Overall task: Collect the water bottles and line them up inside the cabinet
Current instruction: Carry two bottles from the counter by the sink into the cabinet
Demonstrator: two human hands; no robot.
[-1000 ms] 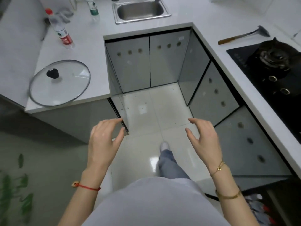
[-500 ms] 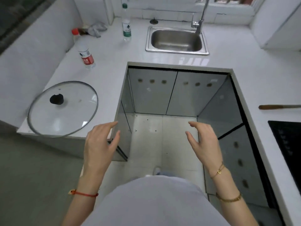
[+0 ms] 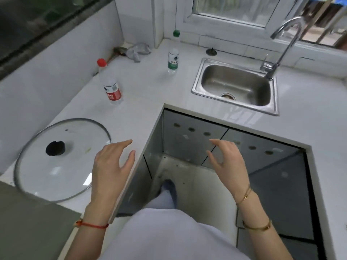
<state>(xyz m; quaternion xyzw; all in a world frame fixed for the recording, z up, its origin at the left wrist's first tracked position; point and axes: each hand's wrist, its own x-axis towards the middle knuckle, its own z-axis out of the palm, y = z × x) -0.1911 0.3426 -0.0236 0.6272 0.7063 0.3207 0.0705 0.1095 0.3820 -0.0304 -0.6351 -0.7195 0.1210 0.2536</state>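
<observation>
You cannot read the label on the red-capped bottle (image 3: 110, 85) or the green-capped bottle (image 3: 173, 53); both are too small and soft. The crumpled grey thing (image 3: 138, 50) in the corner is unclear. The cabinet doors (image 3: 193, 141) hide whatever lies inside, and the left hand (image 3: 110, 166) covers part of the worktop (image 3: 142, 91) edge.

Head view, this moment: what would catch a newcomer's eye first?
Two bare hands, the left hand and the right hand, are raised with fingers spread and hold nothing. A large glass pot lid lies flat on the white counter beside the left hand. Further back stand the red-capped bottle and the green-capped bottle, left of the steel sink.
</observation>
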